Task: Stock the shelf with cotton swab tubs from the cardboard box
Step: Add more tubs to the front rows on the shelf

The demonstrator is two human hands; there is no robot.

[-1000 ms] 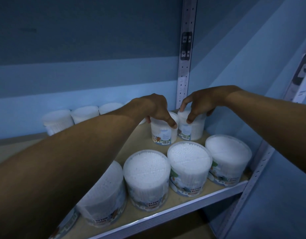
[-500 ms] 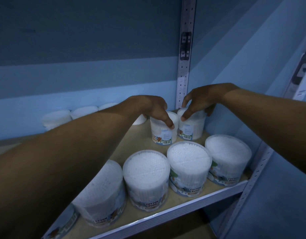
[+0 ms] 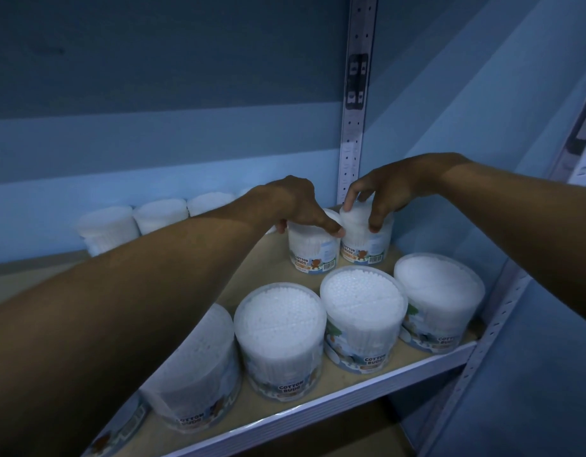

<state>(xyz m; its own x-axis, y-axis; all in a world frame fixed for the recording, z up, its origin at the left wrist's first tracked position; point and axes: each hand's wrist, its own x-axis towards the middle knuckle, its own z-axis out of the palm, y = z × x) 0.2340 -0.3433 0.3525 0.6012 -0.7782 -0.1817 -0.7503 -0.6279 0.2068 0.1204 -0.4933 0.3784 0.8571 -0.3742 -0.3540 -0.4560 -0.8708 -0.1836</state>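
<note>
Two clear cotton swab tubs stand side by side at the back right of the wooden shelf (image 3: 261, 268). My left hand (image 3: 298, 206) grips the lid rim of the left tub (image 3: 313, 250) from above. My right hand (image 3: 384, 189) grips the top of the right tub (image 3: 367, 240), close to the rear upright. Both labels face me, showing "COTTON BUDS", a bear and a barcode. The cardboard box is out of view.
Several more tubs stand in a front row (image 3: 362, 311) along the shelf's white front edge (image 3: 334, 395). Another row (image 3: 159, 214) lines the blue back wall at left. A perforated metal upright (image 3: 354, 127) rises behind the hands; a second upright (image 3: 492, 328) flanks the right side.
Both hands have turned the two rear tubs, so the "COTTON BUDS" labels face forward more than before. My left arm has dropped slightly, uncovering more of the back row.
</note>
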